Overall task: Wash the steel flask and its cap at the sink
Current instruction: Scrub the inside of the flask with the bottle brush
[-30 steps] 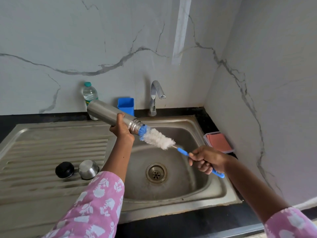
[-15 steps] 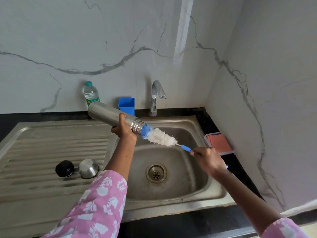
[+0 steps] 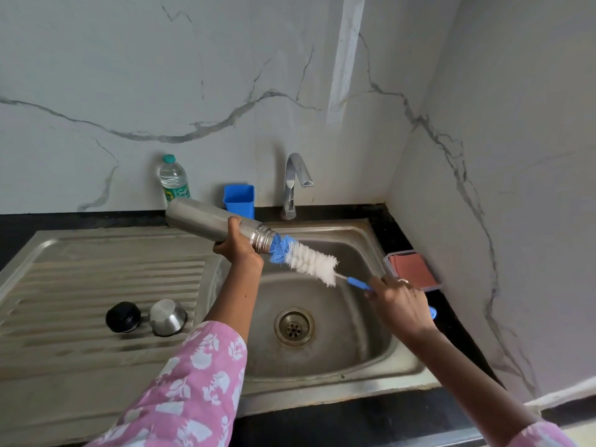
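My left hand [image 3: 240, 248] grips the steel flask [image 3: 206, 221] near its threaded neck and holds it tilted over the sink basin [image 3: 364, 350], mouth pointing right and down. My right hand [image 3: 400, 301] holds the blue handle of a bottle brush [image 3: 309, 261]. The brush's blue tip sits at the flask's mouth and its white bristles are outside. A black stopper [image 3: 123, 316] and a steel cup cap [image 3: 167, 317] rest on the ribbed drainboard [image 3: 80, 279] to the left.
A tap [image 3: 295, 182] stands behind the basin, with no water running. A blue holder [image 3: 239, 200] and a plastic water bottle [image 3: 173, 179] stand against the marble wall. A clear box with a pinkish pad [image 3: 412, 269] lies on the black counter at right.
My right hand has moved slightly up and toward the wall, keeping the brush tip at the flask's mouth. The flask stays held in place.
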